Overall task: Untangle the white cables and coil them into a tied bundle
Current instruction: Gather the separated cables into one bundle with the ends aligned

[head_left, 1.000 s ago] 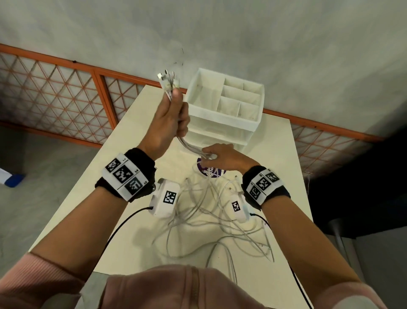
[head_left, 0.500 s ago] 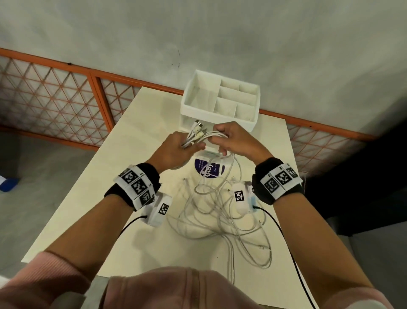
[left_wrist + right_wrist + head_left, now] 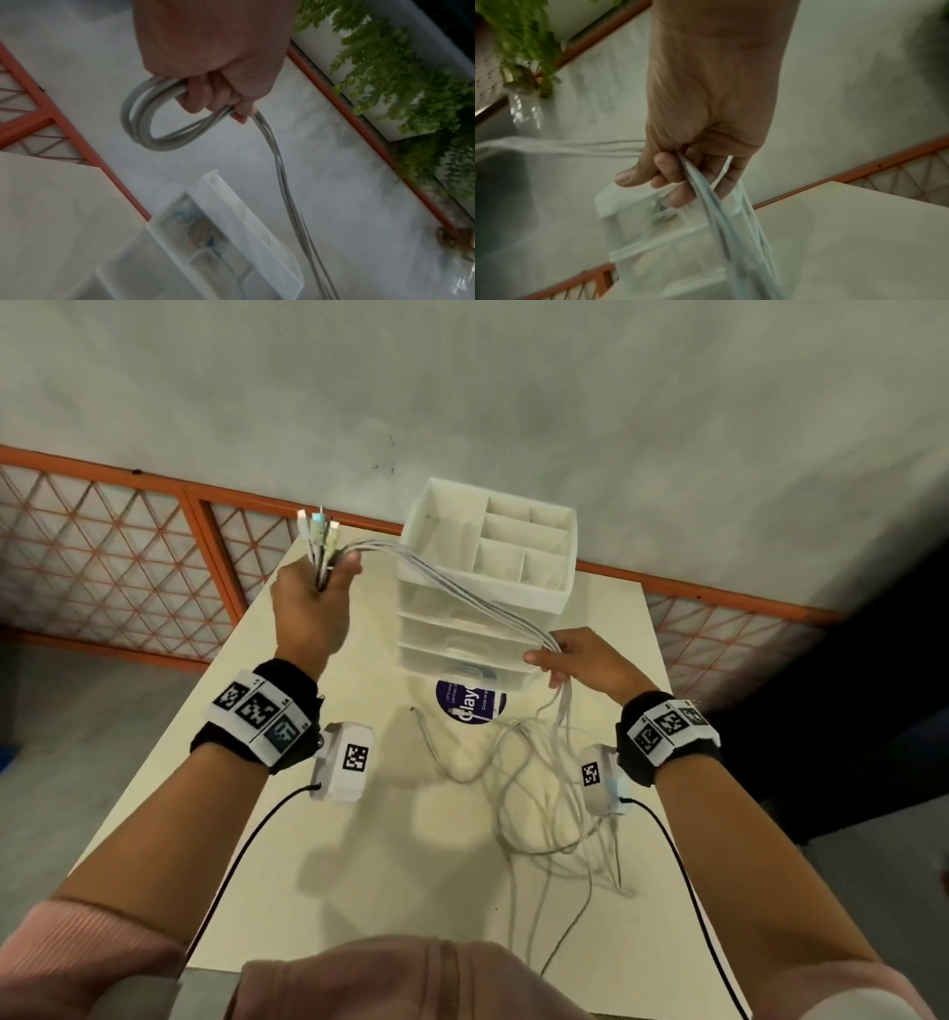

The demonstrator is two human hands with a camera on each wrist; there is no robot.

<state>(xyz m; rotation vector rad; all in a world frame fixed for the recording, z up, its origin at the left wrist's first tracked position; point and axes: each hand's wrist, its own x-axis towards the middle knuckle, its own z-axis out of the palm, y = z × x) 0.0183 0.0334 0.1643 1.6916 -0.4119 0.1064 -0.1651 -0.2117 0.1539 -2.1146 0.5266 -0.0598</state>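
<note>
Left hand is fisted round the plug ends of the cables, held up high. Maybe five strands run across to the right hand, which pinches them loosely; the rest lie tangled on the table. One organizer behind.

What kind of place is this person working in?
Probably a balcony or terrace used as a workspace: an orange lattice railing runs behind the cream table, white planters of green ferns line it, and a white plastic drawer organiser stands on the table.
</note>
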